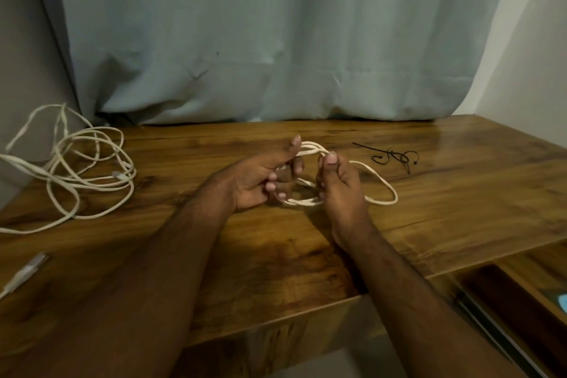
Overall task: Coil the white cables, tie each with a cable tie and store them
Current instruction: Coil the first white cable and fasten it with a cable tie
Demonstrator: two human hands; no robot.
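Note:
A white cable (382, 184) is wound into a small coil at the middle of the wooden table (460, 193). My left hand (264, 176) grips the coil's left side, fingers curled round the strands. My right hand (339, 181) pinches the coil's right side, and one loose loop trails out to the right of it. A second white cable (82, 169) lies in a loose tangle at the table's far left. Black cable ties (395, 157) lie on the table behind and to the right of my right hand.
A grey-green curtain (276, 40) hangs right behind the table. A white cable plug (27, 270) lies near the front left edge. At the lower right an open wooden drawer (506, 294) holds dark flat objects. The table's front edge runs below my forearms.

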